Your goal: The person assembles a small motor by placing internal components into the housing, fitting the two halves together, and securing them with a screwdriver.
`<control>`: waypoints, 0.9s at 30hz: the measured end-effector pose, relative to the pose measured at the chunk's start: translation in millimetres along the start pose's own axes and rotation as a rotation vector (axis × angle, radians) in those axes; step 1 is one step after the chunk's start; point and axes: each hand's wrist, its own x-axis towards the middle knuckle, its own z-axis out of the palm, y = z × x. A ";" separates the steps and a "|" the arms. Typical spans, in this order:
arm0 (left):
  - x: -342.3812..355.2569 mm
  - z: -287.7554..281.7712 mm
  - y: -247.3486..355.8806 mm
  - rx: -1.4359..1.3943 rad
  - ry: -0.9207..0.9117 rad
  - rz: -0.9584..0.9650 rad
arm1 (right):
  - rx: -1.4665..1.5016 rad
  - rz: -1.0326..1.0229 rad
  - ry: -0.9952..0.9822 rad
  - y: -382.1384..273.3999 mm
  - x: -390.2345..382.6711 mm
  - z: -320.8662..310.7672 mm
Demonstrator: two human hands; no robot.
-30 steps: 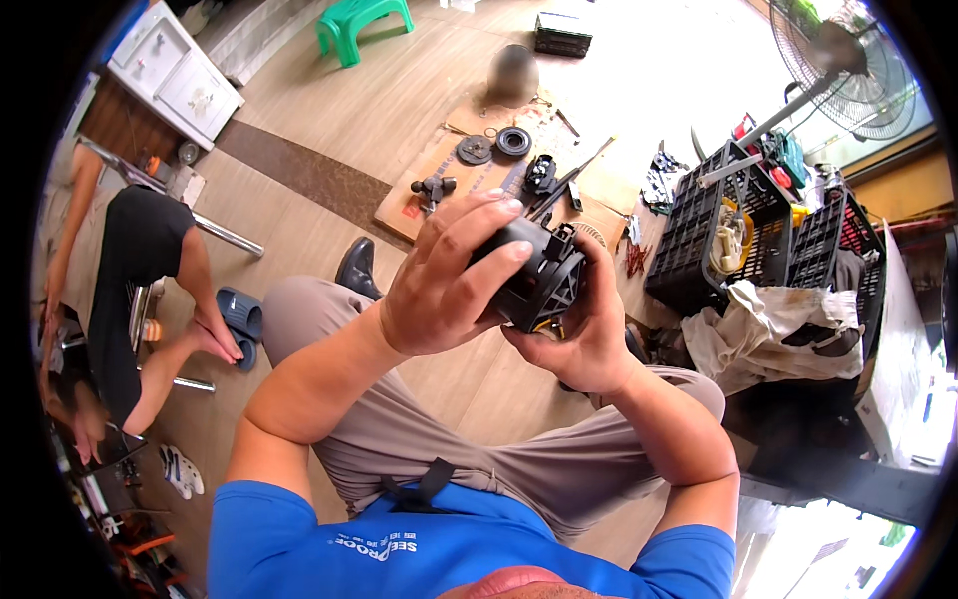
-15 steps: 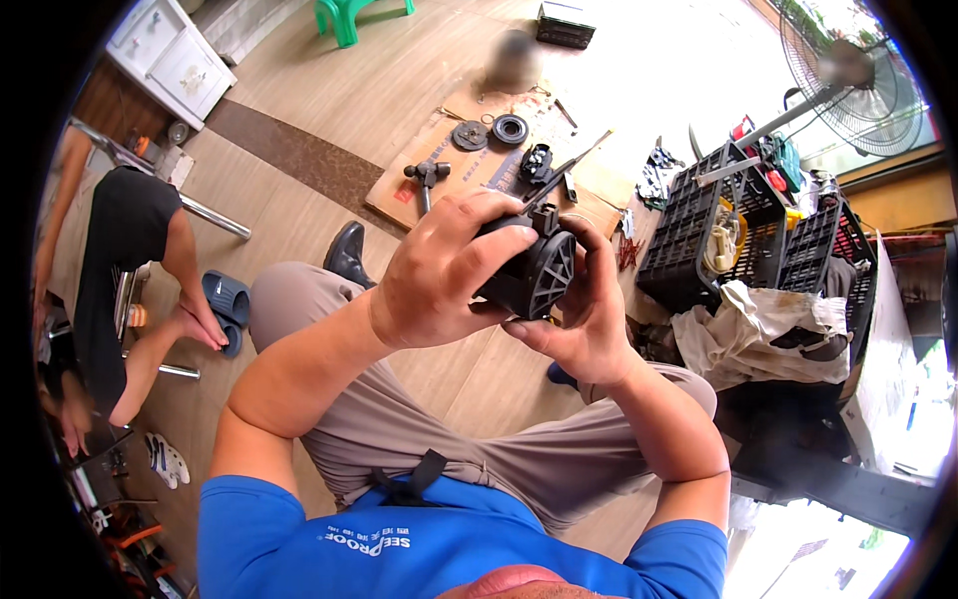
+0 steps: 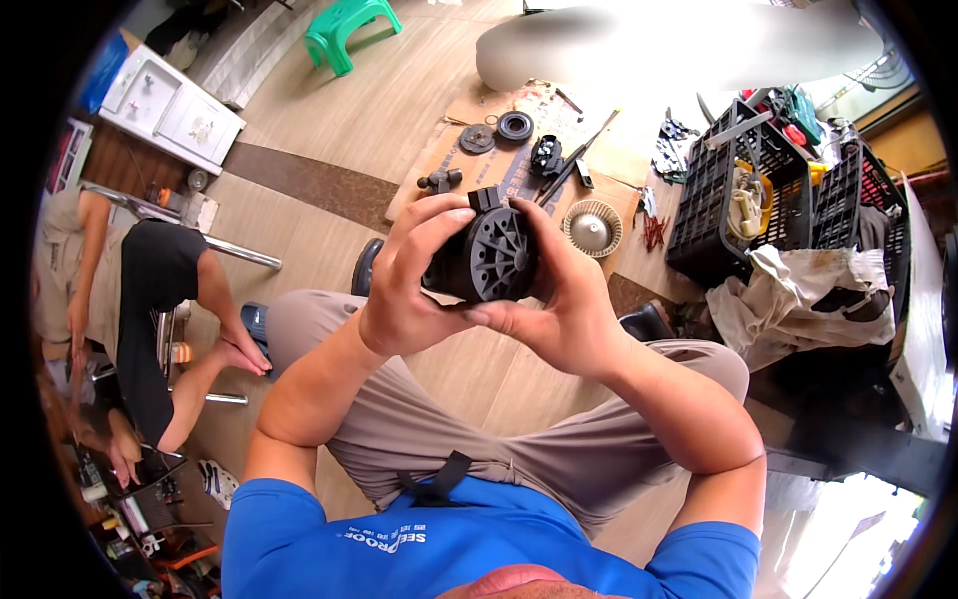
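Held up over my crossed legs is a black cylindrical housing (image 3: 499,260), its round ribbed end facing me and a small block on top. My left hand (image 3: 404,280) grips its left side, fingers curved over the upper edge. My right hand (image 3: 564,304) wraps the right side, thumb along the bottom. Beyond them, a cardboard sheet (image 3: 619,175) bears a dark disc (image 3: 477,139), a black ring (image 3: 515,127), a black fitting (image 3: 546,155), a hammer-like tool (image 3: 439,180) and a pale finned wheel (image 3: 592,228), among small tools.
Black crates (image 3: 699,215) full of items and cloth stand at right. A seated person's bare legs (image 3: 195,389) are at left, near slippers and metal tubing (image 3: 239,255). A green stool (image 3: 349,25) and white cabinet (image 3: 170,110) are farther back. A blur covers the top right.
The housing has turned so its ribbed end faces up toward me, and it sits a little farther left. My hands moved with it, both still gripping. The finned wheel now shows fully.
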 end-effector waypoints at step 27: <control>3.9 0.5 -3.5 0.231 0.043 0.264 | 0.275 0.016 -0.250 -3.9 1.2 -20.5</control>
